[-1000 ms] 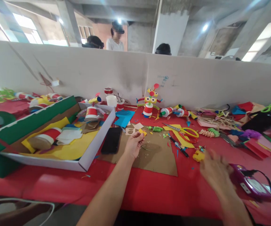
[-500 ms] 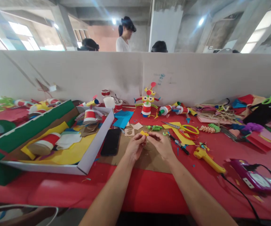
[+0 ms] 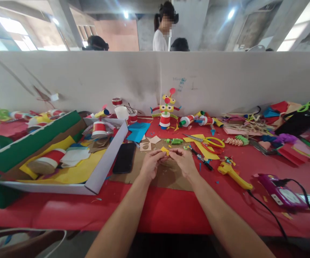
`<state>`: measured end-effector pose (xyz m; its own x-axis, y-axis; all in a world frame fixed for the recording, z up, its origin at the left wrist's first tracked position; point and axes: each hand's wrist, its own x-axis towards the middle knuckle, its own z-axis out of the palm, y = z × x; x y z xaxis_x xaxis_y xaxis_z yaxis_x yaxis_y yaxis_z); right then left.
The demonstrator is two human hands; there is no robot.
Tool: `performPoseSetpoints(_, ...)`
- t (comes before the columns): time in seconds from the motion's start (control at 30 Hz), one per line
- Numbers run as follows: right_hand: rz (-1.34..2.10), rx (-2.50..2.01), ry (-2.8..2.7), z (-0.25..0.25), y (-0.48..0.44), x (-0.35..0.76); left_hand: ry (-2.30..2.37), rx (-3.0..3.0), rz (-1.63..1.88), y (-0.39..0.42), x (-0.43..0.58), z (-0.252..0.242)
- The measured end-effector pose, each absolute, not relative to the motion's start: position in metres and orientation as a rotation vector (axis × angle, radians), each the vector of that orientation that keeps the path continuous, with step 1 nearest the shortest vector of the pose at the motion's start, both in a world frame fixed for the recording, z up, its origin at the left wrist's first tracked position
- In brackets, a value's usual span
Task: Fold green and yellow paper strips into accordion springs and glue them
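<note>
Between my two hands is a small piece of yellow paper point(image 3: 165, 151), pinched by the fingertips over a brown cardboard sheet point(image 3: 144, 179). My left hand point(image 3: 153, 163) grips its left side, and my right hand point(image 3: 182, 161) closes on its right side. Fingers cover part of the piece. Just beyond lie a green folded paper spring point(image 3: 174, 141) and a cardboard piece with a hole point(image 3: 145, 146). Right of my hands are a craft knife point(image 3: 203, 160) and orange-and-yellow scissors point(image 3: 212, 143) on yellow paper point(image 3: 205, 152). A paper-cup figure point(image 3: 165, 120) stands behind.
To the left are a black phone point(image 3: 124, 157) and an open box point(image 3: 101, 172) of cups and paper. On the right lie a yellow glue gun point(image 3: 235, 175) with a cord and a purple device point(image 3: 281, 191). A white partition point(image 3: 112, 79) rises behind the red table. People are beyond it.
The view has shifted slightly, so table things sit higher and a little left. The yellow paper piece has turned in my fingers. A person behind the partition has moved right.
</note>
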<state>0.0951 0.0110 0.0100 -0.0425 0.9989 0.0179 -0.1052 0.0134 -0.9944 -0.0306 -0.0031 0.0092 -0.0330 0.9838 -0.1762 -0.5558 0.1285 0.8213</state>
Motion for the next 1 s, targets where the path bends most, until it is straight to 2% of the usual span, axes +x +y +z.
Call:
performPoseSetpoints(0.3, 1.531, -1.075, -1.016, 0.0076, 0.0093, 0.0911, 1.015, 0.853, 1.343, -0.0015, -0.0322, 0.0032)
performPoseSetpoints(1.0, 1.385, -1.093, -1.065, 0.0086, 0.0068, 0.0883, 1.000, 0.935, 1.364, -0.0044, -0.0300, 0.0023)
